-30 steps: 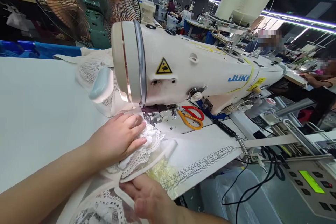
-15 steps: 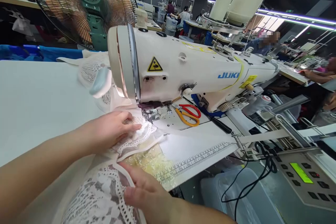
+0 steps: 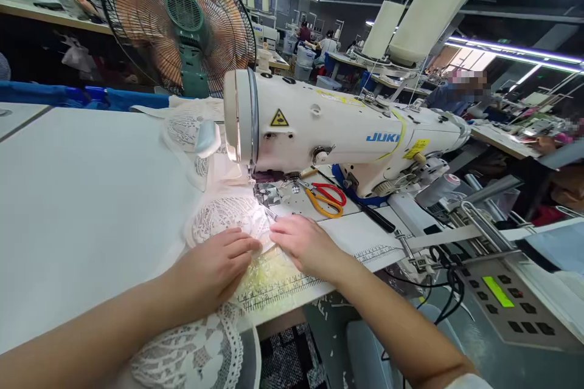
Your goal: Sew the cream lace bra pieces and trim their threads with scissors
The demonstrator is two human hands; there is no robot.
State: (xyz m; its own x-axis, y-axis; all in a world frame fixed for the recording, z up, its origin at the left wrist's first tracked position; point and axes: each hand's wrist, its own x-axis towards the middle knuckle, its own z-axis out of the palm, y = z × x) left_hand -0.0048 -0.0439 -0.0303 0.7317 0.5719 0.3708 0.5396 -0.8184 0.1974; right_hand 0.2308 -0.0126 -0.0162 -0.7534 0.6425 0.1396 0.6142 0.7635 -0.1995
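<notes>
A white lace bra (image 3: 223, 213) lies under the head of a white sewing machine (image 3: 314, 130), its near cup at the needle area. My left hand (image 3: 228, 261) presses on the fabric's near edge with its fingers together. Beside it, my right hand (image 3: 305, 246) pinches the right edge of the bra close to the presser foot (image 3: 269, 194). A thin pale strip runs from these fingertips towards the foot; its exact kind is unclear. The other lace cup (image 3: 196, 352) hangs at the table's front edge, below my left forearm.
Red-and-orange-handled snips (image 3: 326, 200) lie on the machine bed. More lace pieces (image 3: 182, 127) rest behind, with a pale blue pad (image 3: 207, 138). A green fan (image 3: 185, 18) stands at the back left. A control panel (image 3: 506, 298) sits at the right; a ruler tape (image 3: 283, 292) edges the table.
My right hand has moved from the near cup up to the fabric by the presser foot. My left hand has shifted back towards me and slightly right. The view has shifted.
</notes>
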